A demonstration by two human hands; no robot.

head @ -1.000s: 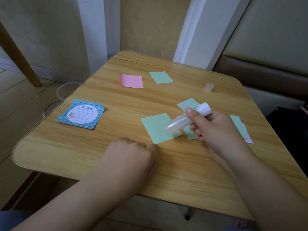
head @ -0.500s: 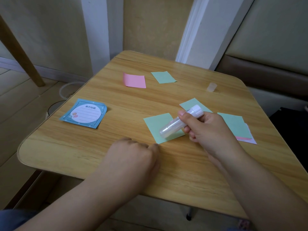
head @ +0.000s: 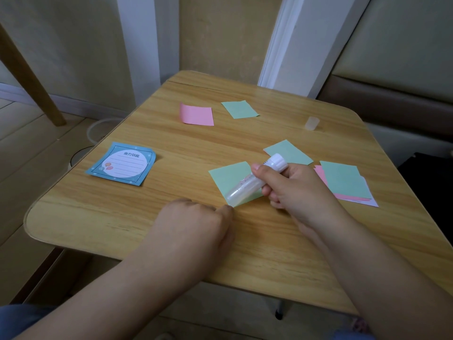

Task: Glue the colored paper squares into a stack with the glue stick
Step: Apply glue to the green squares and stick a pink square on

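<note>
My right hand (head: pixel 297 190) grips the clear glue stick (head: pixel 252 182), tilted with its tip down near the front corner of a green paper square (head: pixel 228 179). My left hand (head: pixel 196 222) is a closed fist on the wooden table (head: pixel 269 241), its thumb pressing that square's front corner. A second green square (head: pixel 290 153) lies just behind the right hand. To the right sits a stack (head: pixel 343 181) with green on top, pink and white under it. Far back lie a pink square (head: pixel 197 114) and another green square (head: pixel 239 109).
The glue stick's clear cap (head: pixel 312 123) stands at the back right. A blue notepad (head: pixel 122 163) lies near the left table edge. A wooden leg (head: pixel 29 77) slants at the far left; a padded bench (head: pixel 392 104) borders the right side.
The glue stick's tip has slid toward me, down to the green square's front corner. The right hand followed it. The left fist has stayed in place on the corner.
</note>
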